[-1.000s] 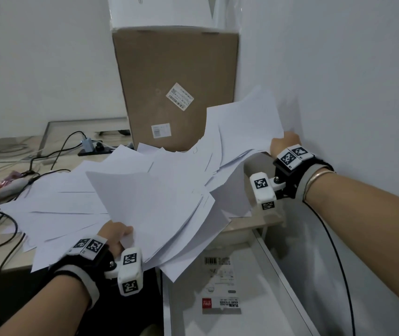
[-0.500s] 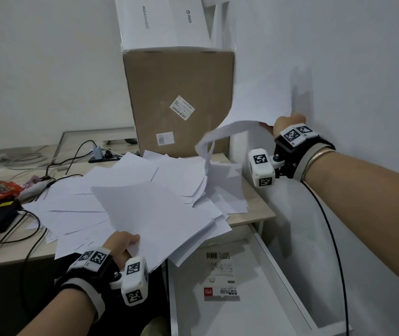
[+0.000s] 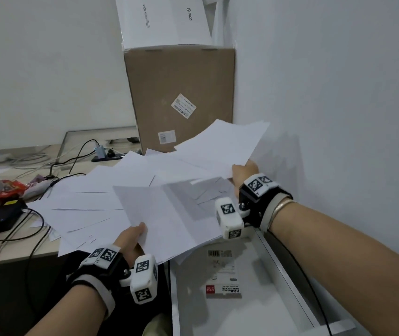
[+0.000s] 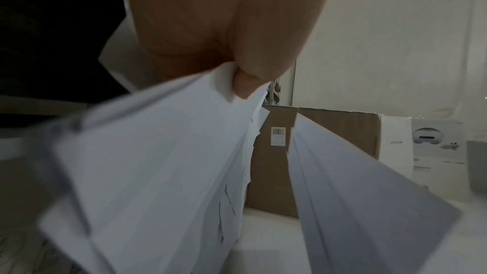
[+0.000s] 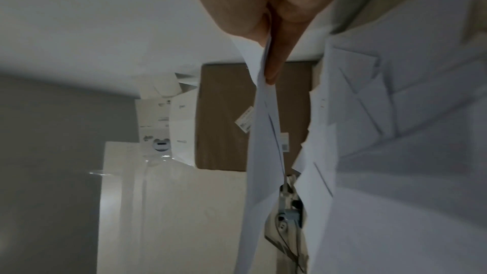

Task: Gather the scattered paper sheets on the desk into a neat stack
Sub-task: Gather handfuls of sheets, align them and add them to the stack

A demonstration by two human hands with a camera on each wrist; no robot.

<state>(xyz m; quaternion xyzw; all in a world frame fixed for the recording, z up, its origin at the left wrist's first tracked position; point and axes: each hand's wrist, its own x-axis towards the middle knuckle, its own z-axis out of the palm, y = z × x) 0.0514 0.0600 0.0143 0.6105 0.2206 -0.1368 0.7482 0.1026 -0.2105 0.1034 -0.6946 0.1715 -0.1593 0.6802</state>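
Many white paper sheets lie fanned out over the desk. My left hand pinches a bundle of sheets at its near corner, thumb on top; the left wrist view shows the thumb pressed on that bundle. My right hand pinches a few sheets by their right edge, lifted above the pile near the wall. In the right wrist view the fingers clamp those thin sheets edge-on.
A tall cardboard box with a white box on top stands at the back by the wall. Cables, a black adapter and a red wrapper lie at left. An open white drawer sits below the desk edge.
My right hand has come down and toward me, lowering its curled sheets flat over the pile. My left hand keeps its hold on the bundle near the front edge.
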